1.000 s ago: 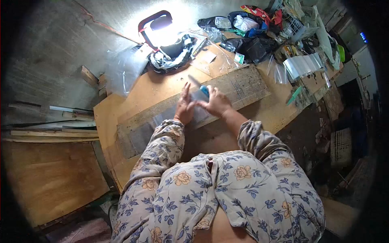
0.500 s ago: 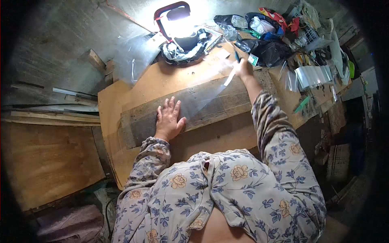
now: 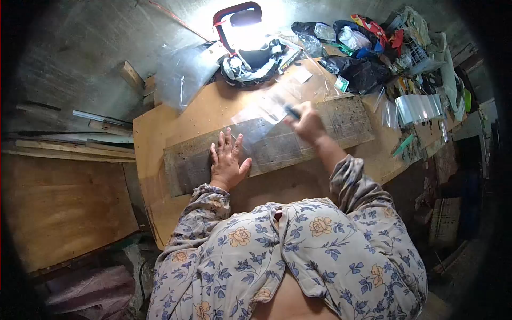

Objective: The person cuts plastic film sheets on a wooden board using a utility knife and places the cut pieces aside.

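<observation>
My left hand (image 3: 228,161) lies flat with fingers spread on the left half of a long, worn wooden board (image 3: 341,124). Beneath and beside its fingertips is a clear plastic sheet (image 3: 258,133), which stretches up past the board's far edge. Closed around a dark-handled tool (image 3: 291,111), my right hand (image 3: 309,125) is over the board's right half. The tool's front end is blurred by motion and points up and left over the plastic.
A bright lamp (image 3: 237,26) stands behind a bag-lined container (image 3: 248,72). Black bags (image 3: 368,72), stacked clear plastic (image 3: 418,108) and a green piece (image 3: 402,145) lie at the right. Wooden strips (image 3: 74,152) are at the left.
My hands have parted; the left lies flat on the board. My right hand with the tool went out to the far right, then came back toward the board's middle. The view has shifted slightly.
</observation>
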`<state>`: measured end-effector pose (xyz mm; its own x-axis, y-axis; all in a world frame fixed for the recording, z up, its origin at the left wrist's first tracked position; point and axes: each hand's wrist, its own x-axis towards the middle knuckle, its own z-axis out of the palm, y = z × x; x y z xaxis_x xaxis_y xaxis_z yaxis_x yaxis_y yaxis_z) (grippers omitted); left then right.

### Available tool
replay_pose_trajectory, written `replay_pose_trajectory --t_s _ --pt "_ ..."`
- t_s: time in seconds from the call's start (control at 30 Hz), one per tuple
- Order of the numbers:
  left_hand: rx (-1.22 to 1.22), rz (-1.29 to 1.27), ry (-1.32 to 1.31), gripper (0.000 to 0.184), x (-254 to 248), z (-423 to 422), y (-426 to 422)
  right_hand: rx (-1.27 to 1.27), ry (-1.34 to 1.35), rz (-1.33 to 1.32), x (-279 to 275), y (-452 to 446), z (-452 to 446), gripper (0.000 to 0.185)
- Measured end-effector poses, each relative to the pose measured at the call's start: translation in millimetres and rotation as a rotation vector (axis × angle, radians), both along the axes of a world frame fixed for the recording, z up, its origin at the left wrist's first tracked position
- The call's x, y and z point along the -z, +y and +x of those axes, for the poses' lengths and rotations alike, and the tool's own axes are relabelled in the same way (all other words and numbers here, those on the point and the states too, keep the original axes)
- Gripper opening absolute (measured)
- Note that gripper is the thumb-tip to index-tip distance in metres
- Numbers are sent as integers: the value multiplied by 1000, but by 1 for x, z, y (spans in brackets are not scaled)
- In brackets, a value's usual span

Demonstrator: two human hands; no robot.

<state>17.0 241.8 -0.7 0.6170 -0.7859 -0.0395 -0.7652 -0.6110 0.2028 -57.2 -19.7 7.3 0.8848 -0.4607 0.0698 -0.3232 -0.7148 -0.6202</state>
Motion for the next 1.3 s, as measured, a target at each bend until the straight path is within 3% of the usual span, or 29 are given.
replay_pose_trajectory --t_s 0.07,0.1,0.17,0.23,0.27,0.3,0.43,0.47,0.5,0.57,0.6,0.63,0.7,0.73,0.77,0.83,0.97,1.03,1.17,1.23,1.3 --pt "-19 -96 2 77 3 2 -2 -221 35 -34 9 25 0 36" --pt "-21 -95 7 77 3 1 -3 -205 55 35 6 33 6 38" --pt "-27 -86 -22 80 3 0 -2 -105 72 -67 13 32 22 38" --pt "-23 -76 -42 82 4 0 -2 84 315 83 -5 25 35 43" --pt "-27 -89 -35 83 6 -1 -2 105 385 16 -16 25 34 45" --pt "-33 -101 -27 83 6 -1 -2 113 318 -25 -8 23 30 58" --pt "-29 -193 43 84 4 -2 -5 30 388 -128 -27 55 -9 62" --pt "4 -314 -22 71 3 -3 -5 82 303 -111 -17 61 -13 57" --pt "-9 -316 -30 71 3 -5 -4 69 296 -114 -6 58 -12 57" --pt "-98 -690 260 51 4 -11 -2 100 149 -89 15 49 -11 39" --pt "-170 -796 142 35 5 -18 -2 89 146 -88 20 41 -12 39" --pt "-172 -795 136 35 12 -22 4 53 130 -100 22 31 -10 30" --pt "-472 -839 753 31 20 -30 14 25 102 -113 20 20 -8 21" --pt "-466 -908 937 17 15 -37 16 16 148 -60 16 16 -9 20" --pt "-462 -911 934 17 10 -38 17 4 196 -9 13 13 -10 19" --pt "-654 -783 1274 19 -6 -40 21 -12 154 -70 19 15 -11 19" --pt "-727 -871 1401 21 -5 -36 20 32 157 -121 12 34 -12 29" --pt "-726 -876 1363 20 -2 -38 14 12 255 -158 -18 52 -20 34" --pt "-637 -1074 1072 21 8 -59 20 -99 267 -63 8 45 -12 31" --pt "-930 -1171 491 26 24 -77 34 -191 155 -113 19 31 -7 29" --pt "-1447 -1240 476 29 31 -90 40 -181 211 161 10 21 -9 26"
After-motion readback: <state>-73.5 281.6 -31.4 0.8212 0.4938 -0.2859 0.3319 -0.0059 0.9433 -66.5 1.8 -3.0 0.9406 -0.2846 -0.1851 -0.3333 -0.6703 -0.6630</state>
